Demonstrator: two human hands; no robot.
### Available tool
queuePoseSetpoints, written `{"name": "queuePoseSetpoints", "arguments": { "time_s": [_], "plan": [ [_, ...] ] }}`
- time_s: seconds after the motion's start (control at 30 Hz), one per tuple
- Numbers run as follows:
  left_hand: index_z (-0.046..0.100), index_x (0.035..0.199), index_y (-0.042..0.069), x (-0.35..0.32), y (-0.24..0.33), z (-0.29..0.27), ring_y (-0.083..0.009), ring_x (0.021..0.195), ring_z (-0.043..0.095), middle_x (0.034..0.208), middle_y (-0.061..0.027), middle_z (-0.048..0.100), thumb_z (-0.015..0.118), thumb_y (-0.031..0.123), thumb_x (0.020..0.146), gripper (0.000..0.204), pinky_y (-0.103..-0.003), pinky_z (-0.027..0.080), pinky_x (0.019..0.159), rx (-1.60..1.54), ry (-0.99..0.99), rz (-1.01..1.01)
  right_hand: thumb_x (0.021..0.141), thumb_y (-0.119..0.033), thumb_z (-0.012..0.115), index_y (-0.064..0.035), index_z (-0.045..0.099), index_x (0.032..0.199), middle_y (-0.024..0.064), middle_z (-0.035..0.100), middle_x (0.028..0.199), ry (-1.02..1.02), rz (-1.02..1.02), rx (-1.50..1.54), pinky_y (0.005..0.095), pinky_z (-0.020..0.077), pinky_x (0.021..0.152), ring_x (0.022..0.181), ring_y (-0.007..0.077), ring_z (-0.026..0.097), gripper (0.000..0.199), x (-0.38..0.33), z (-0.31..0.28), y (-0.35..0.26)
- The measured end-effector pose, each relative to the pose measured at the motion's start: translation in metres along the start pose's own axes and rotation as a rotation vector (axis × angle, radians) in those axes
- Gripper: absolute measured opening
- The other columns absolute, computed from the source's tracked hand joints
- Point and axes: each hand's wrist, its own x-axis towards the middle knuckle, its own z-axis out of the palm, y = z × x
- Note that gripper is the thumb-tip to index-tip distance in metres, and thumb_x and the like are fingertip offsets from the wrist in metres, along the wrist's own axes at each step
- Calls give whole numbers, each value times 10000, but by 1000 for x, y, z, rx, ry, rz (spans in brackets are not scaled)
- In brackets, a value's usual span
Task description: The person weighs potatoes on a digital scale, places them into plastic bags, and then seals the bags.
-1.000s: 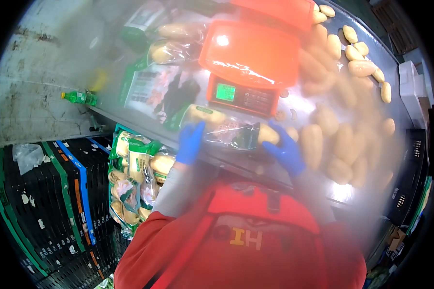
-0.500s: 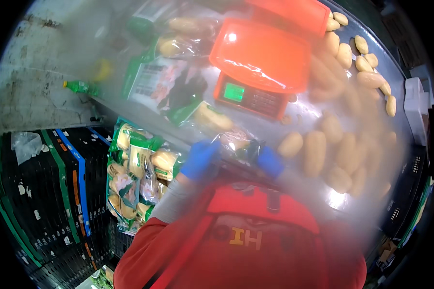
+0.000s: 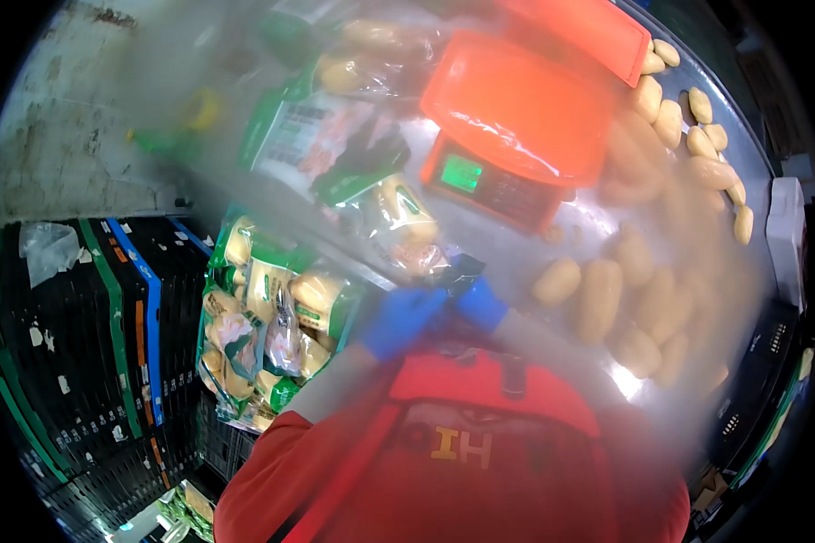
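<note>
A clear and green plastic bag of potatoes [image 3: 406, 215] lies on the metal table in front of me, its gathered dark end toward my body. My left hand [image 3: 398, 322], in a blue glove, is closed at that end, fingers pointing right. Close beside it, my right hand [image 3: 482, 304], also blue-gloved, is closed on the same bag end. Haze over the picture softens the fingertips. Beyond the bag stands an orange scale [image 3: 516, 109] with a lit green display.
More packed bags [image 3: 303, 136] lie farther off at left. Loose potatoes [image 3: 598, 299] are spread on the right, others [image 3: 699, 142] along the far edge. A crate of filled bags [image 3: 267, 317] sits left of me, beside stacked black crates [image 3: 72, 335]. A second orange scale [image 3: 598, 36] stands behind.
Both hands have come closer together at the bag's end, the right one moving left and the left one moving slightly right. The view has shifted a little.
</note>
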Motion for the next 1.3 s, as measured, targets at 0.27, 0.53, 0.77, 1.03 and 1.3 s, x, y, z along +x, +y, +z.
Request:
{"name": "queuePoseSetpoints", "arguments": {
  "time_s": [0.27, 0.53, 0.77, 1.03, 1.3],
  "plan": [
    [610, 799, -1, 13, -9, -9, -98, 631, 561, 720, -51, 603, 485, 195, 891, 250, -217, 452, 592, -82, -126, 94, 862, -153, 524, -13, 532, 997, 20, 574, 762, 25, 700, 1230, 245, 445, 547, 648, 105, 543, 195, 7, 9, -8],
    [616, 833, -14, 13, -25, -10, -110, 647, 576, 722, -61, 611, 514, 185, 882, 230, -236, 472, 616, -192, -268, -65, 786, -169, 539, -40, 504, 1094, 109, 569, 1040, -407, 548, -366, 331, 417, 809, 915, 208, 538, 336, 20, 2, 24],
    [623, 834, -17, 23, -60, -11, -111, 648, 575, 712, -66, 610, 516, 221, 885, 266, -234, 469, 625, 52, -274, 31, 783, -311, 516, -76, 566, 1031, 157, 567, 1030, -119, 395, -107, 377, 437, 784, 905, 291, 548, 346, 9, 21, 42],
    [635, 816, -22, 23, -50, -11, -112, 641, 578, 696, -76, 619, 516, 226, 884, 282, -238, 468, 623, 41, -298, 17, 786, -375, 496, -122, 623, 809, 117, 604, 716, 79, -362, -784, 410, 472, 575, 636, 281, 576, 284, -1, 39, 100],
    [645, 811, -27, 33, -65, -11, -125, 649, 593, 703, -93, 631, 522, 235, 877, 297, -241, 476, 622, 237, -324, 203, 814, -341, 468, -102, 609, 822, 125, 605, 779, -66, 274, -69, 401, 465, 603, 674, 288, 576, 277, 17, 42, 54]
  ]
}}
